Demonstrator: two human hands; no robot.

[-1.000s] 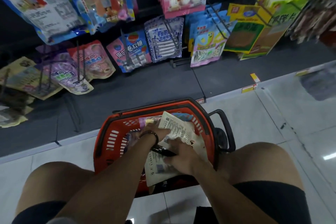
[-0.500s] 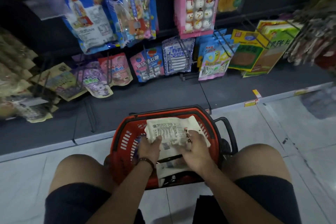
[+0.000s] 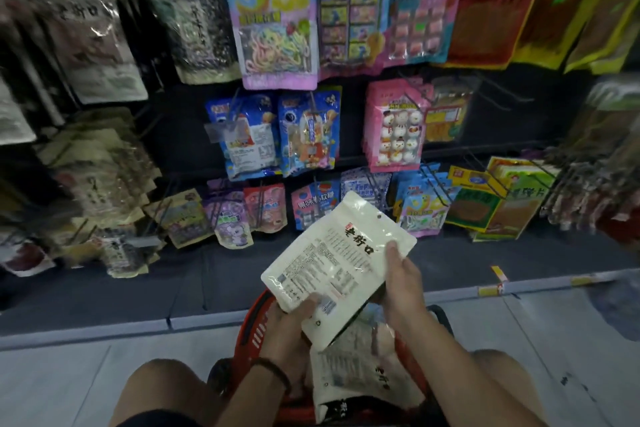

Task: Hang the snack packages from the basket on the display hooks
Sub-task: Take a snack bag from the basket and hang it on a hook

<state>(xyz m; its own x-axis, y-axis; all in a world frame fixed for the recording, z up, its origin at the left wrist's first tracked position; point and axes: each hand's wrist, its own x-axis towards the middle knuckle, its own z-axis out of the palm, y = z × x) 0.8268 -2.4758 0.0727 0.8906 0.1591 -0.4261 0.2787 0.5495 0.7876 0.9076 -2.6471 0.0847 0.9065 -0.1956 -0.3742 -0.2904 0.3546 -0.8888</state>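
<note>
White packet (image 3: 337,262) with black lettering, held tilted above red basket (image 3: 254,329), printed back facing up, small hang hole near far edge. Left hand (image 3: 289,324) clamped on packet's near-left corner, thumb over printed face, fingers hidden beneath. Dark band (image 3: 277,373) around left wrist. Right hand (image 3: 401,282) clamped on packet's right edge, thumb tip on top near far-right corner, fingers hidden underneath. Basket on pale floor between bare knees, mostly covered by arms and packet; more white packets (image 3: 353,371) of same kind lying inside, just below the held one. Black basket handle (image 3: 445,321) showing at right.

Beyond basket, dark display wall with hooks (image 3: 440,184) in rows. Near row: small pink, purple and blue bags (image 3: 265,206), yellow-green packs (image 3: 498,198) to right. Middle row: blue toy-candy bags (image 3: 277,135), pink bag of snowman sweets (image 3: 398,128). Far row: pastel bag of candy strings (image 3: 277,17), red and yellow packs (image 3: 512,7) at right. Far left: cream bags (image 3: 100,163) with black lettering resembling the held packet's, blurred. Yellow price tags (image 3: 498,279) along shelf base at right.
</note>
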